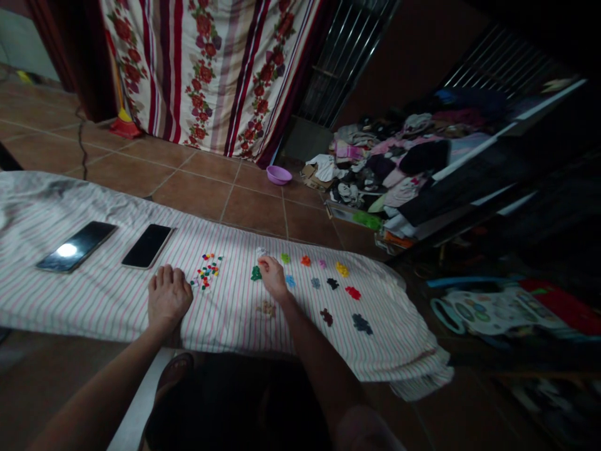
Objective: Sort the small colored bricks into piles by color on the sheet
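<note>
My left hand (169, 293) rests palm down on the striped cloth (117, 300), its fingers laid out and holding nothing visible. Right of it lies a loose scatter of mixed-colour small pieces (206, 272). My right hand (273, 275) is pinched over a white pile (261, 251), with a green pile (256, 273) at its left and a light blue pile (290, 281) at its right. What its fingertips hold, if anything, is too small to make out. A beige pile (267, 308) sits nearer me.
More single-colour piles lie to the right, among them yellow (342, 269), red (353, 292) and dark grey-blue (362, 324). Two phones (147, 246) lie at the left. Beyond the cloth are a purple basin (278, 175), a floral curtain (206, 75) and heaped clothes (389, 150).
</note>
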`<move>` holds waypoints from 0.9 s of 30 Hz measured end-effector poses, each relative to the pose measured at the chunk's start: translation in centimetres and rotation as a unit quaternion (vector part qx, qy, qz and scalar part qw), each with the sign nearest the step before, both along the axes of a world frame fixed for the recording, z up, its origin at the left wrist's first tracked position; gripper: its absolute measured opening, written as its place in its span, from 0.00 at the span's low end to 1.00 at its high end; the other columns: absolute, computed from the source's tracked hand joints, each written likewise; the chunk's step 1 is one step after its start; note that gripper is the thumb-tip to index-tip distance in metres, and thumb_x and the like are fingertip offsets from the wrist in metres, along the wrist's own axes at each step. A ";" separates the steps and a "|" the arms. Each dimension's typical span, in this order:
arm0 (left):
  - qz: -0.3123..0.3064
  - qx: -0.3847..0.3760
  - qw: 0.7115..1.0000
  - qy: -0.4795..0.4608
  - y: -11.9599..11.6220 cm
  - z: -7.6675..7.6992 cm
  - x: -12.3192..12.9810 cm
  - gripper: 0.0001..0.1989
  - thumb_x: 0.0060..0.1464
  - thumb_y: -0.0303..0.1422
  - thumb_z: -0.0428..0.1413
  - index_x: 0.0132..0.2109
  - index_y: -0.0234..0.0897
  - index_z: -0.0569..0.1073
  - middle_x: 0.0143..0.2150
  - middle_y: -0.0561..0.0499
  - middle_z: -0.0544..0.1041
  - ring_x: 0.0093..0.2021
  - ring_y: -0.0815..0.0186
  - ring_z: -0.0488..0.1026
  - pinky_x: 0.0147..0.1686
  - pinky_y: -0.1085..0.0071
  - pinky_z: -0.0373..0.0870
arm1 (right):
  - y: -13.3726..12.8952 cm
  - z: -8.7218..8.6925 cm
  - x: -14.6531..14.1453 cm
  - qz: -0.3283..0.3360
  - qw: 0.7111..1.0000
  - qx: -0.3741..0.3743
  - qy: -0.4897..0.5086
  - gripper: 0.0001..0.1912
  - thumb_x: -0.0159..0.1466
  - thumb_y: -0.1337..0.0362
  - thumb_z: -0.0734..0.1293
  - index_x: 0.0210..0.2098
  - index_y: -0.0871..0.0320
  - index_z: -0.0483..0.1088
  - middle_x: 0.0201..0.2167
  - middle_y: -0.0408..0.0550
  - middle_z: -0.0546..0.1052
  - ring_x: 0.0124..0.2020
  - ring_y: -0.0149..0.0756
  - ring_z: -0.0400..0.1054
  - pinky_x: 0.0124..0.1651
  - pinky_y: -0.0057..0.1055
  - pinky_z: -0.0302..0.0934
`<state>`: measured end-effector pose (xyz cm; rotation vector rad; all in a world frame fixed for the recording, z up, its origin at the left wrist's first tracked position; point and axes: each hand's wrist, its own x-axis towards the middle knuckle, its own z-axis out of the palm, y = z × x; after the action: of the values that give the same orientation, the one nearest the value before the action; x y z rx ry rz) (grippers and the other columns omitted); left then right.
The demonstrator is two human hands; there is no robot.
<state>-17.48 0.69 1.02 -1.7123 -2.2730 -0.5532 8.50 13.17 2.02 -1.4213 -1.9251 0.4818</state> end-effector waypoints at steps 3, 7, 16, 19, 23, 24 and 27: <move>-0.002 -0.008 1.000 0.003 0.0 0.1 0.0 0.17 0.58 0.34 0.42 0.47 0.30 0.70 0.55 0.31 0.70 0.61 0.46 0.63 0.57 0.51 0.58 | 1.1 -0.1 3.2 -0.042 0.999 0.008 0.014 0.14 0.57 0.71 0.59 0.36 0.56 0.74 0.36 0.48 0.78 0.39 0.37 0.71 0.46 0.33 0.65; -0.005 -0.005 1.000 -0.003 0.0 -0.1 -0.1 0.17 0.57 0.34 0.43 0.47 0.31 0.70 0.54 0.32 0.70 0.61 0.46 0.62 0.56 0.51 0.58 | 2.4 -0.1 7.5 -0.114 0.993 0.010 0.008 0.16 0.55 0.71 0.58 0.37 0.57 0.75 0.37 0.50 0.79 0.41 0.39 0.71 0.49 0.36 0.64; 0.001 -0.007 1.000 -0.010 0.1 -0.2 0.0 0.16 0.57 0.34 0.42 0.46 0.33 0.69 0.55 0.34 0.69 0.62 0.46 0.61 0.59 0.51 0.56 | 4.4 0.2 13.8 -0.232 0.971 -0.044 -0.034 0.20 0.54 0.72 0.57 0.40 0.60 0.77 0.36 0.51 0.79 0.42 0.40 0.72 0.50 0.35 0.63; 0.001 -0.013 1.000 -0.006 0.1 -0.2 0.0 0.16 0.57 0.34 0.42 0.46 0.32 0.69 0.55 0.34 0.69 0.61 0.46 0.62 0.59 0.52 0.57 | 4.8 0.3 15.1 -0.256 0.961 -0.087 -0.049 0.21 0.51 0.74 0.59 0.41 0.61 0.77 0.36 0.52 0.80 0.41 0.41 0.73 0.47 0.34 0.64; 0.002 -0.010 1.000 -0.004 0.1 -0.1 0.1 0.18 0.58 0.35 0.41 0.47 0.31 0.69 0.56 0.33 0.68 0.62 0.46 0.61 0.59 0.52 0.56 | 5.2 0.1 16.1 -0.264 0.956 -0.111 -0.057 0.23 0.46 0.76 0.61 0.39 0.60 0.77 0.35 0.51 0.80 0.40 0.42 0.74 0.45 0.33 0.65; 0.002 -0.010 1.000 -0.005 0.0 -0.1 0.1 0.18 0.58 0.35 0.41 0.48 0.30 0.69 0.57 0.32 0.68 0.62 0.46 0.61 0.59 0.52 0.56 | 5.3 0.0 16.3 -0.263 0.956 -0.116 -0.059 0.23 0.45 0.76 0.62 0.39 0.60 0.77 0.35 0.51 0.80 0.40 0.42 0.74 0.45 0.33 0.65; 0.004 -0.014 1.000 -0.010 0.0 0.0 0.2 0.19 0.58 0.34 0.40 0.48 0.29 0.69 0.57 0.32 0.68 0.62 0.46 0.60 0.60 0.52 0.55 | 5.7 -0.3 16.4 -0.252 0.958 -0.124 -0.063 0.24 0.44 0.77 0.61 0.39 0.60 0.77 0.36 0.52 0.80 0.41 0.43 0.74 0.47 0.33 0.66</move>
<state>-17.28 0.70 0.98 -1.7164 -2.3107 -0.5420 24.93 18.87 1.75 -2.0697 -1.5441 0.4021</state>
